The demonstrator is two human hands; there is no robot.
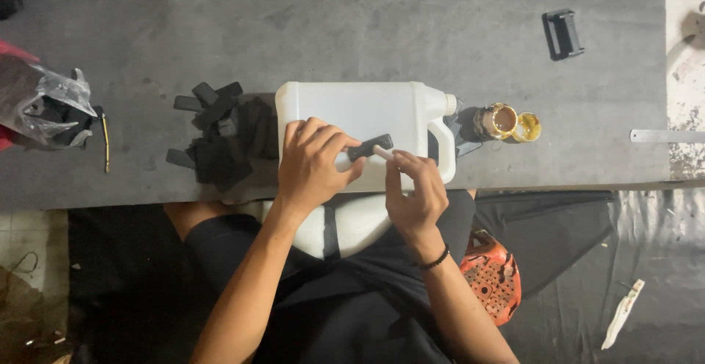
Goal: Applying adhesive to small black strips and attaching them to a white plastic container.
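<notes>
Left hand [312, 162] pins a black strip [369, 147] on the white jug [360, 118]; right hand [415, 188] pinches a white stick [383, 153] beside it.

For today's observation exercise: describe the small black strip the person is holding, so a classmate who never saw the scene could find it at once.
Start at the white plastic jug lying on its side on the grey table. On its upper face, the left hand pins down a short black strip, while the right hand touches a white stick to its end. Unlike the black pieces piled left of the jug, it lies alone.
</notes>
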